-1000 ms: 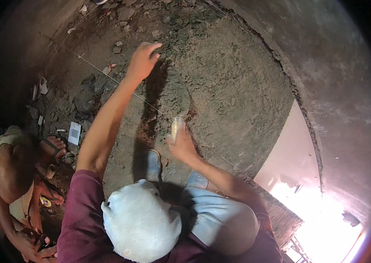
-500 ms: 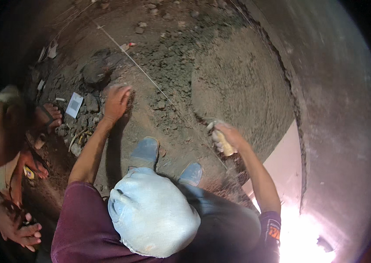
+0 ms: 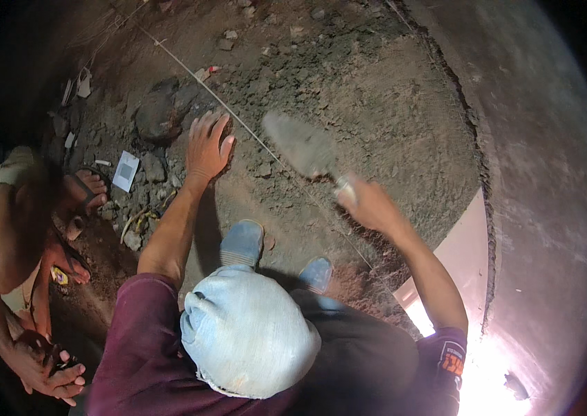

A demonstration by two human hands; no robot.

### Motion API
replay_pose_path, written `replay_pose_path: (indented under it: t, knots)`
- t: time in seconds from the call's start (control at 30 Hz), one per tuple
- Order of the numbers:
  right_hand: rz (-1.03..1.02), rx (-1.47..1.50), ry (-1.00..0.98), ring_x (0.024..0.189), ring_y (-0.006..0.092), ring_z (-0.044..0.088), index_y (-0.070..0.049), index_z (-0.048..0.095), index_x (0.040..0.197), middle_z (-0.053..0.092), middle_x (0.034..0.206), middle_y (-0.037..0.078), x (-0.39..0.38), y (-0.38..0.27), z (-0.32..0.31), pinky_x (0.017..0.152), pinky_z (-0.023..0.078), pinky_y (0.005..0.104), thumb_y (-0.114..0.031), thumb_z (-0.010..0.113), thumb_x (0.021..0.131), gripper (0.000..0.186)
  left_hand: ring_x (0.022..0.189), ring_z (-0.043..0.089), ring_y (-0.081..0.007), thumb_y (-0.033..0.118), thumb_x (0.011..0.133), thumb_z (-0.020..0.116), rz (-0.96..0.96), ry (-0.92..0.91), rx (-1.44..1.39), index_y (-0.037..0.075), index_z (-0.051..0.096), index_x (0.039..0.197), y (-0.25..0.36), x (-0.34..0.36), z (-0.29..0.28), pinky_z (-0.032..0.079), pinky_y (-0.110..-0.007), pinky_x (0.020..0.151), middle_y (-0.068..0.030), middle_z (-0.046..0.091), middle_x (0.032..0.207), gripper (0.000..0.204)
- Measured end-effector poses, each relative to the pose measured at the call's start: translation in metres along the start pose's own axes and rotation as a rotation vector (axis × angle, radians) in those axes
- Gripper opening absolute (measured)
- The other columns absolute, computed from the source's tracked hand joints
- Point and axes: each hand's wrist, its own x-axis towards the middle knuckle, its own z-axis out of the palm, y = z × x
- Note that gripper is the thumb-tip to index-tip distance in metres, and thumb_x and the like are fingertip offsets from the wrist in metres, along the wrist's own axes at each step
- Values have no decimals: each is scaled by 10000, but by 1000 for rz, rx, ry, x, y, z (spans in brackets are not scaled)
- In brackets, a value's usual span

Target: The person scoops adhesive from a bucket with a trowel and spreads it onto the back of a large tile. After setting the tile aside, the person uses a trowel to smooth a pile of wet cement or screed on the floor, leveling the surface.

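My right hand point(image 3: 371, 206) is closed round the handle of a trowel point(image 3: 302, 144). Its broad grey blade, slightly blurred, points up and left over the rough edge of the grey mortar bed point(image 3: 397, 132). On the left, my left hand point(image 3: 208, 145) has its fingers apart and holds nothing. It is beside the taut string point(image 3: 214, 94) at the edge of the rubble; whether the palm touches the ground I cannot tell. The string runs slantwise between my two hands, and the trowel's tip is close to it on the right.
A smooth grey wall point(image 3: 536, 173) rises on the right, with a pale panel point(image 3: 461, 243) and bright light low beside it. A dark stone point(image 3: 158, 114), loose rubble and a white card point(image 3: 126, 171) lie left. Another person's sandalled foot point(image 3: 88, 187) and clasped hands point(image 3: 51, 371) are nearby.
My right hand has turned the trowel so its blade now shows, pointing up and left. My left hand has moved right and a little up, its fingers spreading beside the string.
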Motion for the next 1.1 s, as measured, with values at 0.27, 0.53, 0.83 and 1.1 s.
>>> replay_pose_path:
  t: [0.27, 0.53, 0.83, 1.1]
  knots:
    - [69, -327, 69, 860, 464, 664, -110, 537, 1202, 686, 877, 248, 26, 16, -37, 758, 520, 575, -441, 502, 983, 399, 1376, 369, -341, 365, 971, 550, -14, 2, -2, 157, 466, 1410, 2, 2, -2, 247, -521, 1176, -126, 459, 1431, 493]
    - [144, -397, 186, 940, 441, 654, -119, 574, 1209, 688, 976, 234, 61, 76, -107, 785, 513, 540, -394, 572, 957, 373, 1378, 373, -337, 330, 964, 573, -36, -41, 73, 139, 469, 1405, 6, 3, -5, 262, -540, 1157, -132, 461, 1420, 492]
    - [365, -336, 234, 1014, 400, 652, -116, 624, 1194, 692, 1051, 203, 103, 142, -163, 873, 515, 510, -395, 605, 934, 381, 1386, 354, -349, 316, 981, 530, 22, -73, 111, 132, 462, 1415, 6, 7, -3, 252, -547, 1162, -126, 430, 1430, 477]
    - [634, -241, 418, 1090, 430, 628, -66, 622, 1248, 643, 1192, 262, 136, 199, -215, 935, 500, 486, -375, 582, 937, 440, 1395, 327, -365, 318, 924, 602, -41, -154, 128, 133, 447, 1421, 7, 8, -3, 234, -563, 1165, -158, 400, 1441, 552]
